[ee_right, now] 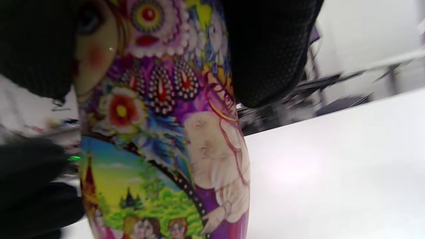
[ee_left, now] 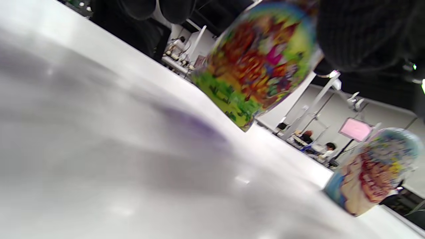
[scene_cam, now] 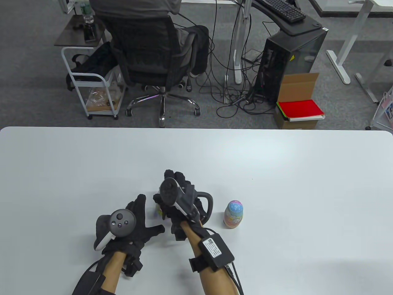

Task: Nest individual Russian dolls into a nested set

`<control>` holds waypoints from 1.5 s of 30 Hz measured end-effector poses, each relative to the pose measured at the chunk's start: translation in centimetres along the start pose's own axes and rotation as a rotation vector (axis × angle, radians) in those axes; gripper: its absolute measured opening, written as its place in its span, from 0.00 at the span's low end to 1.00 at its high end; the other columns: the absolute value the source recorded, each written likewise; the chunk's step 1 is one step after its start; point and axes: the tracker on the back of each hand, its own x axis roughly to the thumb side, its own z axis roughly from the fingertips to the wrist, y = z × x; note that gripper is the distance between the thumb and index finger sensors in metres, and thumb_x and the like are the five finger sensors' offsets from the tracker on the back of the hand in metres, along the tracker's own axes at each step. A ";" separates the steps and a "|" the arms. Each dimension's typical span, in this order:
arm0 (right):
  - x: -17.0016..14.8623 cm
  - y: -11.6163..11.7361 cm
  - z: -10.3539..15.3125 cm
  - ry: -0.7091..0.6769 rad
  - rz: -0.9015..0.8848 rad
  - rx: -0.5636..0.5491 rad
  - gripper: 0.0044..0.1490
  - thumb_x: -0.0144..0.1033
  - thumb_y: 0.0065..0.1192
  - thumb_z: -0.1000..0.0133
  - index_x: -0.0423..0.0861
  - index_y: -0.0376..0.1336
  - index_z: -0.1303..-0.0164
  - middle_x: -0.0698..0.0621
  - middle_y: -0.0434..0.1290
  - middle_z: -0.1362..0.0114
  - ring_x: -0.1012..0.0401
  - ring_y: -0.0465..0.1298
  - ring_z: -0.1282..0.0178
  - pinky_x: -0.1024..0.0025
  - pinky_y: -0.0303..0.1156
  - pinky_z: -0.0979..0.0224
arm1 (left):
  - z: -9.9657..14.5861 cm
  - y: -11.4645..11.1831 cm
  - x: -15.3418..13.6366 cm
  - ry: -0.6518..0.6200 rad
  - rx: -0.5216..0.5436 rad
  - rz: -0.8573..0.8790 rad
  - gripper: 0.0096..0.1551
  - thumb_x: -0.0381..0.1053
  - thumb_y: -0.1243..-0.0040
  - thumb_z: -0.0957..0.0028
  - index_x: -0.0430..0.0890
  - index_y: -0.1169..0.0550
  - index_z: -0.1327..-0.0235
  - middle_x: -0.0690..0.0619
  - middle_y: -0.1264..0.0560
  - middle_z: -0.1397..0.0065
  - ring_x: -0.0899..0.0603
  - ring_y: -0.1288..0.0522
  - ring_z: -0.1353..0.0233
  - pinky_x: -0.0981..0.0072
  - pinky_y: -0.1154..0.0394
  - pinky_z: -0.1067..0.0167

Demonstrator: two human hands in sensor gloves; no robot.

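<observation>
My right hand [scene_cam: 170, 199] grips a large purple painted doll [ee_right: 159, 132] by its head, with gloved fingers [ee_right: 265, 49] on both sides; the doll stands upright on the white table [scene_cam: 276, 172]. In the table view only a sliver of this doll [scene_cam: 159, 210] shows under the hand. My left hand [scene_cam: 142, 218] lies just left of it with fingers spread and holds nothing. In the left wrist view the large doll [ee_left: 259, 63] is close and tilted. A small pastel doll [scene_cam: 234, 214] stands closed to the right of my right hand; it also shows in the left wrist view [ee_left: 372, 172].
Beyond the table's far edge are an office chair [scene_cam: 153, 55] with a seated person, a white cart [scene_cam: 92, 83], a computer tower [scene_cam: 288, 61] and a cardboard box [scene_cam: 299, 104].
</observation>
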 end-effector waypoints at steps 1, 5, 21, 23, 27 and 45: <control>-0.9 -1.0 1.1 -0.011 -0.090 0.021 0.54 0.62 0.73 0.61 0.54 0.55 0.26 0.48 0.65 0.22 0.48 0.78 0.30 0.55 0.83 0.38 | 0.0 0.1 0.5 -0.065 0.011 0.030 0.79 0.74 0.35 0.57 0.35 0.63 0.14 0.31 0.53 0.12 0.22 0.51 0.18 0.23 0.47 0.31; -4.2 -3.6 4.0 -0.096 -0.389 0.079 0.54 0.60 0.74 0.59 0.52 0.55 0.25 0.46 0.64 0.22 0.45 0.77 0.30 0.52 0.82 0.38 | 0.0 -0.3 2.5 -0.224 -0.080 0.091 0.81 0.73 0.29 0.64 0.37 0.58 0.13 0.37 0.44 0.13 0.27 0.38 0.18 0.31 0.36 0.29; -9.0 -6.5 5.6 -0.099 -0.596 0.209 0.52 0.57 0.76 0.57 0.50 0.57 0.25 0.43 0.64 0.22 0.41 0.77 0.31 0.52 0.82 0.39 | 0.8 -0.7 5.7 -0.355 -0.011 0.086 0.70 0.63 0.21 0.64 0.33 0.43 0.17 0.37 0.32 0.20 0.29 0.26 0.26 0.40 0.25 0.32; -8.5 -7.1 6.2 -0.080 -0.473 0.125 0.52 0.56 0.75 0.55 0.52 0.54 0.23 0.44 0.61 0.19 0.42 0.74 0.27 0.50 0.79 0.36 | 0.5 -0.3 5.1 -0.302 0.024 0.090 0.70 0.64 0.22 0.62 0.34 0.44 0.16 0.37 0.34 0.19 0.29 0.27 0.25 0.39 0.27 0.31; -5.8 -6.2 7.1 -0.119 -0.053 0.011 0.53 0.58 0.74 0.55 0.54 0.53 0.23 0.48 0.60 0.18 0.45 0.73 0.24 0.51 0.80 0.33 | 0.6 0.9 2.2 -0.149 0.202 0.032 0.70 0.64 0.24 0.61 0.32 0.45 0.16 0.35 0.34 0.20 0.28 0.28 0.26 0.38 0.28 0.33; -3.6 3.4 6.0 -0.099 0.571 -0.214 0.53 0.57 0.72 0.58 0.55 0.52 0.24 0.51 0.60 0.18 0.54 0.75 0.22 0.64 0.81 0.30 | 0.5 0.6 1.0 -0.083 0.196 0.014 0.70 0.65 0.24 0.60 0.32 0.46 0.16 0.35 0.35 0.19 0.28 0.28 0.26 0.37 0.28 0.34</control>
